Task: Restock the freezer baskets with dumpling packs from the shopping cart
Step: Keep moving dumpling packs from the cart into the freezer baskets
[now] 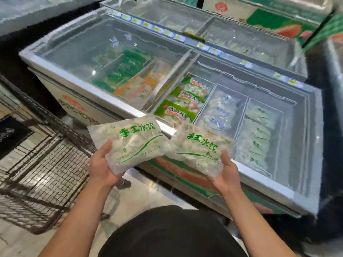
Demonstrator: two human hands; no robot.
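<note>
I hold two clear dumpling packs with green lettering in front of the chest freezer [128, 110]. My left hand [101, 166] grips the left pack [132, 143] by its lower left corner, thumb on top. My right hand [227, 175] grips the right pack [201, 149] at its lower right edge. Both packs hover over the freezer's front rim. The freezer's right half is uncovered; its baskets hold green-labelled packs [181, 104], blue-printed clear packs [220, 110] and green-printed clear packs [258, 134]. The wire shopping cart [46, 164] stands to my lower left.
A sliding glass lid [96, 52] covers the freezer's left half, with green and orange packs beneath. A second glass-topped freezer [213, 28] stands behind. Price tags [157, 28] line the ridge between them. Tiled floor [141, 193] lies between cart and freezer.
</note>
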